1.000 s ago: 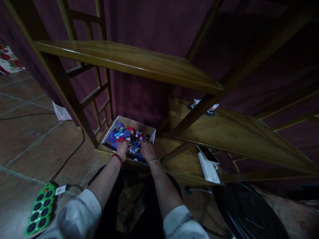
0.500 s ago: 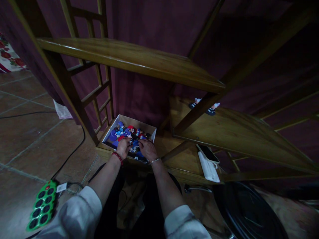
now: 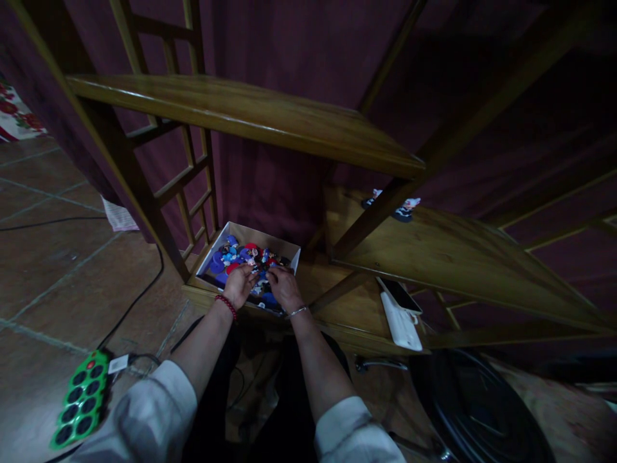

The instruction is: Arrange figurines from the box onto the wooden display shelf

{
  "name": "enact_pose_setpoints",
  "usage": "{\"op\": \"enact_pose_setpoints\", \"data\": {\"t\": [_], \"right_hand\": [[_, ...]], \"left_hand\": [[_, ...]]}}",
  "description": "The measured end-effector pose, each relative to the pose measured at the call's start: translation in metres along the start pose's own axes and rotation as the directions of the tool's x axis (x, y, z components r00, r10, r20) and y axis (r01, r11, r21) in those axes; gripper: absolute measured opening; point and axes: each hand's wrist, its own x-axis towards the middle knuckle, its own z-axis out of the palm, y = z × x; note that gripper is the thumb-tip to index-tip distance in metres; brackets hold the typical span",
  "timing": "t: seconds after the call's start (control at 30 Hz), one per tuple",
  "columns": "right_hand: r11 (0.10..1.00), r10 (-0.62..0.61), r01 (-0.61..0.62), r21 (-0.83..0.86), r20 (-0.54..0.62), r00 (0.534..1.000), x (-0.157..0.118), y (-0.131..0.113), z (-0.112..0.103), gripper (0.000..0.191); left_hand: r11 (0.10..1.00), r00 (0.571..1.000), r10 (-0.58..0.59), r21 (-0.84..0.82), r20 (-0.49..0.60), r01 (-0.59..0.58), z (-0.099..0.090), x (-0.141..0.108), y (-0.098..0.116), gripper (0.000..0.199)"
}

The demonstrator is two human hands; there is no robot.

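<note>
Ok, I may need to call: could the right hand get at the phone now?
Probably yes: nothing appears to cover the phone, though a wooden post stands between it and the right hand, which would first have to leave the box.

Varnished wood is giving the upper shelf (image 3: pixel 241 110) a glossy streak, while the curtain (image 3: pixel 274 58) is showing matt, softly creased cloth. The figurines (image 3: pixel 217 262) are looking like smooth plastic, the box (image 3: pixel 270 242) like papery card; the bangle (image 3: pixel 297 311) is gleaming like metal.

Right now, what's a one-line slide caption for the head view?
Left hand and right hand reach into a box of figures on a low shelf.
</note>
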Motion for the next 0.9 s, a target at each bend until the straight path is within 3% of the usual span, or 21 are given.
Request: {"op": "enact_pose_setpoints", "data": {"t": [0.23,0.47,0.67,0.9], "right_hand": [[0.999,0.053,-0.053,-0.006,0.021,0.998,-0.0011,-0.0018,-0.0017,0.020],[1.000,0.010,-0.010,-0.004,0.037,0.999,-0.0046,-0.0018,-0.0031,0.023],[1.000,-0.011,0.011,0.020,-0.001,1.000,-0.0046,0.0005,0.0015,0.025],[0.988,0.005,0.011,0.154,-0.103,0.995,-0.0064,-0.0041,0.0011,0.023]], "left_hand": [[0.997,0.998,0.039,0.072,-0.046,-0.036,-0.0052,-0.0009,0.0037,0.015],[0.998,0.999,0.043,0.042,-0.005,-0.043,-0.0063,-0.0042,0.0058,0.020],[0.999,0.998,0.053,-0.007,0.047,-0.052,-0.0066,-0.0036,0.0041,0.022],[0.997,0.999,0.036,0.064,0.015,-0.036,-0.0061,-0.0015,-0.0004,0.026]]}}
